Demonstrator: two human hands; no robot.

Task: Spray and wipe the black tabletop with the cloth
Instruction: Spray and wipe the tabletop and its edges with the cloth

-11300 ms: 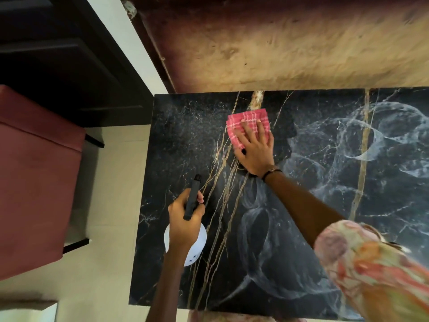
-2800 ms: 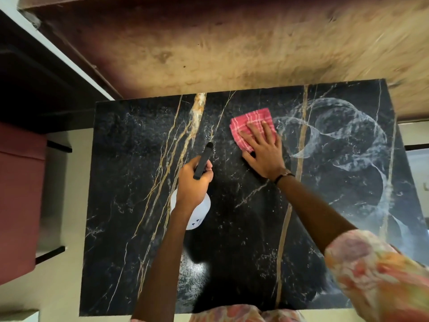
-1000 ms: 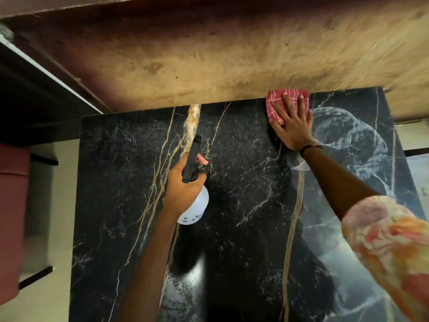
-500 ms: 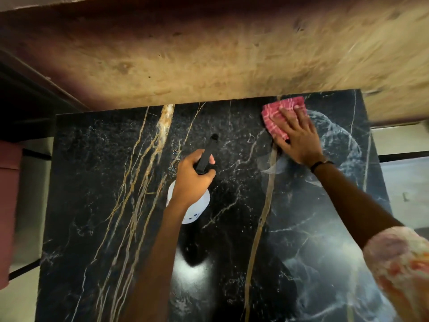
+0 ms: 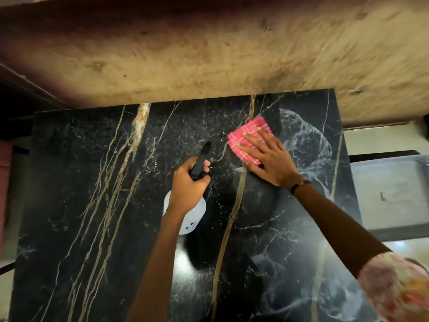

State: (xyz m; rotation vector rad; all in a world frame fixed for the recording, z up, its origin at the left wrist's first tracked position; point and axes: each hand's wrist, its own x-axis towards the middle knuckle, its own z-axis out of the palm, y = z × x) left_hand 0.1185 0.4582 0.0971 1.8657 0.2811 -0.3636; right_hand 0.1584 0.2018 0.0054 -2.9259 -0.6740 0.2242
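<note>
The right hand (image 5: 270, 159) presses the cloth (image 5: 246, 133) flat, fingers straight and spread, on the counter (image 5: 69, 182) right of centre. The left hand (image 5: 189, 187), fingers clamped round the spray bottle (image 5: 185, 212), sits just lower left, nozzle aimed upper right toward the cloth. Unwiped streaks lie right of the cloth.

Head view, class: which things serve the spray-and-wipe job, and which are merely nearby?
In use:
pink checked cloth
white spray bottle
black marble tabletop
left hand
right hand

Nearby only:
tan wall
wristband
</note>
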